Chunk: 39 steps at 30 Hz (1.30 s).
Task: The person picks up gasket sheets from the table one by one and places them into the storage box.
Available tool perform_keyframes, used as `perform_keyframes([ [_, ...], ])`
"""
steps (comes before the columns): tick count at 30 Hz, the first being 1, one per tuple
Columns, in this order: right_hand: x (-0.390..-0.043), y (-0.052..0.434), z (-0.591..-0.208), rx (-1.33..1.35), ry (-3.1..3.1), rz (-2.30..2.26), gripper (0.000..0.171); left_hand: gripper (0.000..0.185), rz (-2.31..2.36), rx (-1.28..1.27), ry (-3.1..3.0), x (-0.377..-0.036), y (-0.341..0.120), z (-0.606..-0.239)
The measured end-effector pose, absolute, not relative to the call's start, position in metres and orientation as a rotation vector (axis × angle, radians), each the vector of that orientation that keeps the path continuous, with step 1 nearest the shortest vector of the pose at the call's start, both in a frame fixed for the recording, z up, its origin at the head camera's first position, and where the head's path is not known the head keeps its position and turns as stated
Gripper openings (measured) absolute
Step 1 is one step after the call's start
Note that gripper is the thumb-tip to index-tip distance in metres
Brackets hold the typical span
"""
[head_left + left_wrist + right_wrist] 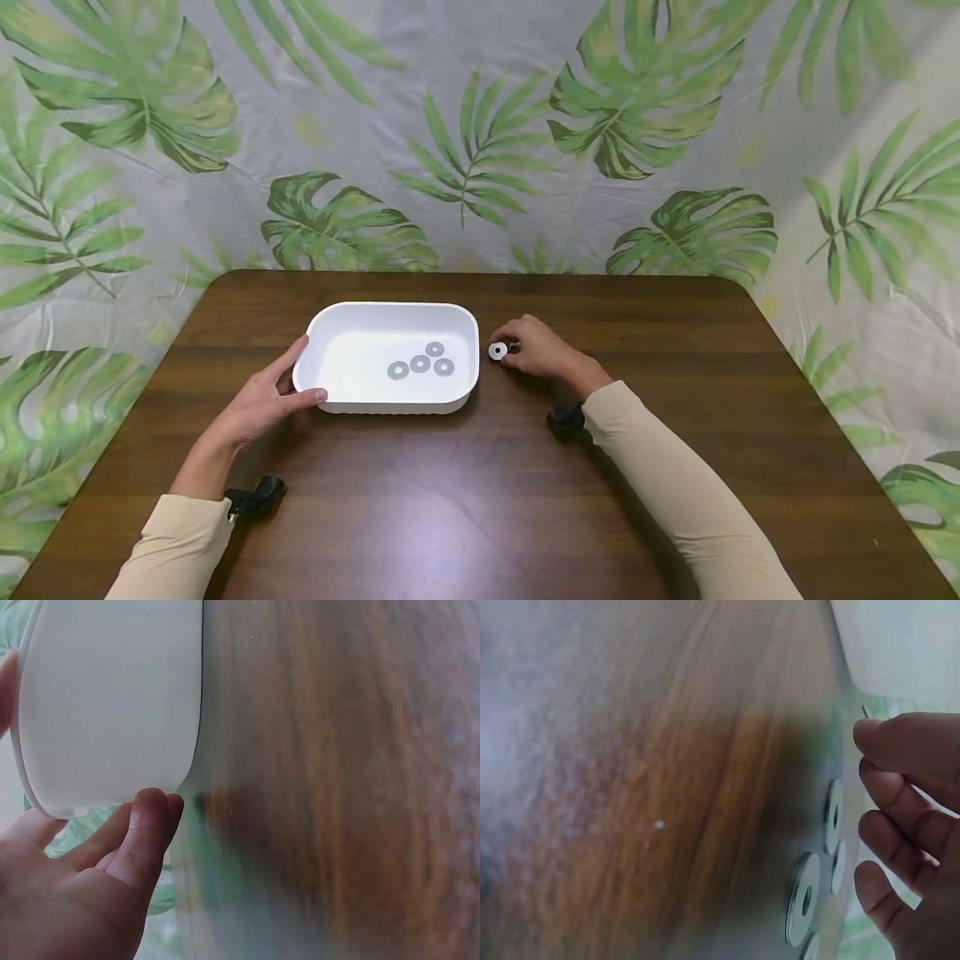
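Left hand (258, 402) grips a white tray (352, 358) holding four washers (414, 367); right hand (540, 348) pinches another washer (492, 352) just beside it

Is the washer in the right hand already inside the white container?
No, the washer in the right hand is outside the white container, beside its rim.

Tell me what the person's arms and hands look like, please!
The left sleeve and right sleeve are plain beige, with no pattern. By each cuff is a chunky black wrist piece. The left hand and right hand wear no gloves. I see no cables.
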State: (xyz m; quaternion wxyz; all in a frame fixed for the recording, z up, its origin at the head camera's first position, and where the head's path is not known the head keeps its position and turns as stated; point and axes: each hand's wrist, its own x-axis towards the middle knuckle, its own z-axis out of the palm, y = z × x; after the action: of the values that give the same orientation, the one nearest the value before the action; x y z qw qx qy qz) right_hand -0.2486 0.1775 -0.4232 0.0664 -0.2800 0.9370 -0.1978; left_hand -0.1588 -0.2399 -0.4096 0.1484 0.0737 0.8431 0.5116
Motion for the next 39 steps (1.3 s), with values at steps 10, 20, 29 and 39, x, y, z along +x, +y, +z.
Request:
perform_keyframes([
  [10, -0.244, 0.185, -0.409, -0.708, 2.743, -0.96, 0.032, 0.097, 1.516, 0.226, 2.404, -0.158, -0.241, -0.411],
  [20, -0.24, 0.178, -0.393, -0.783, 2.755, -1.008, 0.033, 0.097, 1.541, 0.225, 2.392, -0.157, -0.241, -0.414],
  [29, -0.236, 0.165, -0.38, -0.84, 2.731, -1.063, 0.033, 0.097, 1.557, 0.22, 2.39, -0.158, -0.241, -0.413],
  [39, -0.234, 0.147, -0.369, -0.902, 2.674, -1.1, 0.035, 0.097, 1.542, 0.212, 2.399, -0.157, -0.24, -0.412],
])
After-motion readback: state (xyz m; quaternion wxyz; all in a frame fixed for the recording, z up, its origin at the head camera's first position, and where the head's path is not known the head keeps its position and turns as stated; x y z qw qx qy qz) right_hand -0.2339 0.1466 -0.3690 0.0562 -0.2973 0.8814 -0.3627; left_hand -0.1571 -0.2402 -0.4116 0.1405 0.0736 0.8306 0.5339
